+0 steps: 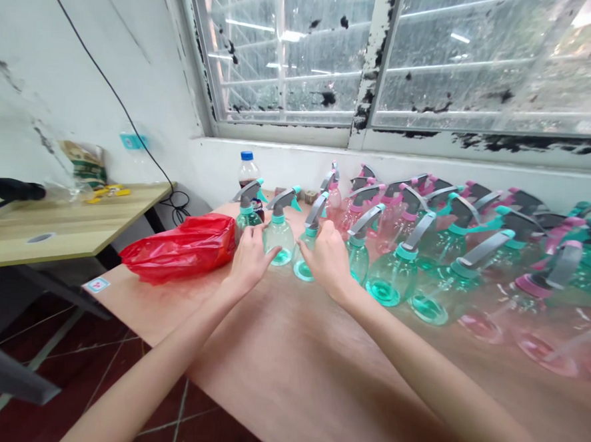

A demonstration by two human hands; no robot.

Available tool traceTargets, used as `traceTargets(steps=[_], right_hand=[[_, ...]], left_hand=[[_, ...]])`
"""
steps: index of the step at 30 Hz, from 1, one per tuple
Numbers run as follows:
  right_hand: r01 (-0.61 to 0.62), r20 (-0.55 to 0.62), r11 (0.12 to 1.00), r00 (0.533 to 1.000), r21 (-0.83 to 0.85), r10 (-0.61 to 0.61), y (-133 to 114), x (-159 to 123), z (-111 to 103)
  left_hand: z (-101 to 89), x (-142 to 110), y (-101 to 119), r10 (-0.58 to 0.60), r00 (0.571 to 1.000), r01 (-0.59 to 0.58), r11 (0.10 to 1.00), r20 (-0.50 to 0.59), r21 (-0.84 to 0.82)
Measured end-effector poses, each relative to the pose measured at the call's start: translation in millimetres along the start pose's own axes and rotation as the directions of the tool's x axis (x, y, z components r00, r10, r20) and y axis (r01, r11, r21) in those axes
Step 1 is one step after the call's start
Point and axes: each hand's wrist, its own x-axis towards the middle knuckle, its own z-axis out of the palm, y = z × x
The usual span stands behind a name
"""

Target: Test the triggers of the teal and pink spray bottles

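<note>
My left hand [251, 257] is at the left end of a row of clear green spray bottles. Its thumb lies across the front of one green spray bottle [280, 235] and its fingers curl along that bottle's left side. Partly behind those fingers stands another green spray bottle [246, 216]. My right hand [329, 260] closes on a third green spray bottle [303, 269], thumb across its front and fingers bent at its right side. Both gripped bottles stand upright on the table [287, 354], grey trigger heads up. Just right of my right hand is one more green bottle [359, 258].
Several green and pink spray bottles [390, 280] crowd the table's right side below the window [296, 54]. A red plastic bag [183, 249] lies at the left, and a blue-capped drink bottle [247, 167] stands behind. A second table [75, 224] is farther left, across a gap.
</note>
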Motion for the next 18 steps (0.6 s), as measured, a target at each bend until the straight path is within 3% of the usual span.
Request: traceTargets(steps=[8,14,16,17,18], right_hand=[[0.11,0.041,0.991,0.993,0.078,-0.113,-10,-29,-23],[0.228,0.06,0.967,0.97,0.117,-0.236,-10,-65,-64],[0.251,0.054,0.961,0.965,0.112,-0.258,-7,-76,-79],[0.25,0.048,0.963,0.965,0.104,-0.256,-5,-81,-86],[0.244,0.041,0.965,0.968,0.094,-0.249,-3,-86,-93]], left_hand=[[-3.0,0,5,-0.026,0.999,0.026,0.999,-0.019,-0.022],[-36.1,-38,31,-0.029,0.997,0.02,0.99,-0.068,-0.138],[-50.5,-60,49,0.002,1.0,0.003,0.972,0.021,-0.233],[-56.6,-70,59,0.017,0.984,0.052,0.925,0.18,-0.375],[-61.8,-79,71,0.06,0.934,0.127,0.865,0.352,-0.485]])
